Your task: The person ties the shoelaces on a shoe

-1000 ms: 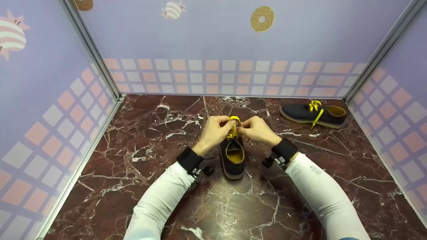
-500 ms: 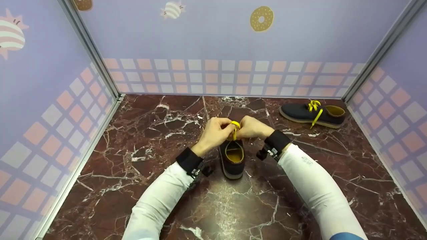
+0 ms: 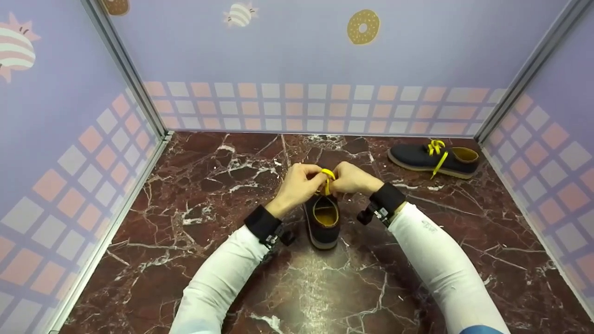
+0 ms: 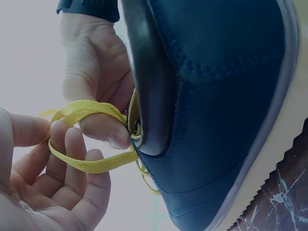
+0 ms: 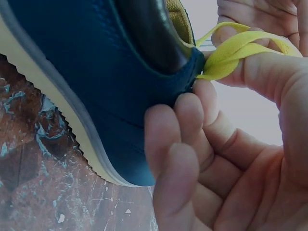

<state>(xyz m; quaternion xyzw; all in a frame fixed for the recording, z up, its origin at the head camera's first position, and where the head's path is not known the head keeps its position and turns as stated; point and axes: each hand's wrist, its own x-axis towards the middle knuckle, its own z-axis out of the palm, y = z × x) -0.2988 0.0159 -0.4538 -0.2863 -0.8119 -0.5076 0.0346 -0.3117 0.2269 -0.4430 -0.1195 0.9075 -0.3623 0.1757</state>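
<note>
A dark lace-up shoe (image 3: 322,237) with a yellow lining stands on the floor, heel toward me. Its yellow shoelace (image 4: 89,165) rises from the top eyelets in a loop. At the upper left of the shoe, my left hand (image 3: 299,184) pinches the loop between thumb and index finger. My right hand (image 3: 351,179) is on the other side, its thumb inside the loop beside the eyelets, with lace lying over it. The right fingers (image 5: 162,130) curl against the side of the shoe, pinching the lace base. Both hands hide the toe in the head view.
Another dark shoe (image 3: 408,158) with a tied yellow shoelace (image 3: 436,147) lies at the back right, near the corner. Patterned panels (image 3: 297,55) enclose the dark red marble floor (image 3: 209,185) at the back and both sides.
My right hand has moved left and closer to the lace, its fingers now beside the eyelets. The loop sits slightly lower, while the left hand has barely moved.
</note>
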